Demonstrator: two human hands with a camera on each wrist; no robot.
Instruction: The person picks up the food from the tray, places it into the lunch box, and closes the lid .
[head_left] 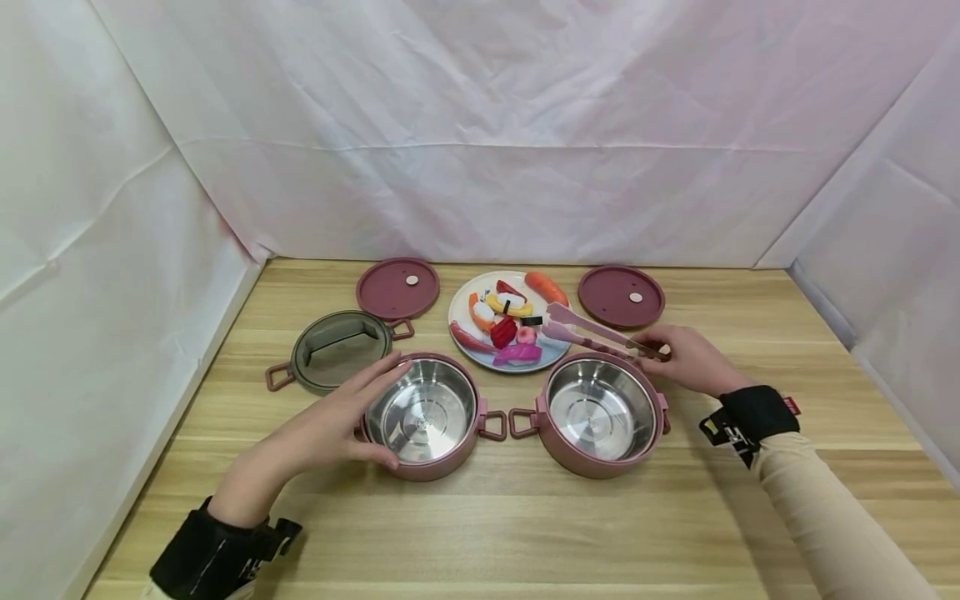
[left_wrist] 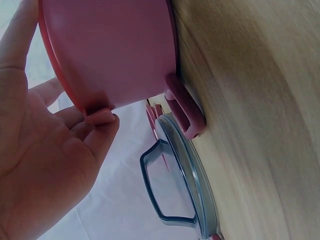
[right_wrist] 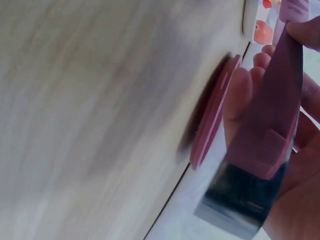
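Observation:
My left hand (head_left: 341, 417) grips the left side of a pink steel-lined pot (head_left: 427, 421), the thumb at its near rim and the fingers along the far rim. In the left wrist view the fingers meet the rim of that pot (left_wrist: 110, 50). On the right, my right hand (head_left: 686, 358) holds pink tongs (head_left: 600, 329) by the handle end. Their parted tips hang over the right edge of a plate (head_left: 468, 362) of toy food, including a red piece (head_left: 503, 332) and a purple piece (head_left: 519, 354). Below the tongs stands a second pink pot (head_left: 600, 417).
A dark glass lid (head_left: 337, 354) with a handle sits at the left, over a side-handled pot or base. Two maroon round lids, the left lid (head_left: 397, 289) and the right lid (head_left: 621, 297), lie at the back. White cloth walls (head_left: 480, 183) enclose the wooden table (head_left: 487, 542).

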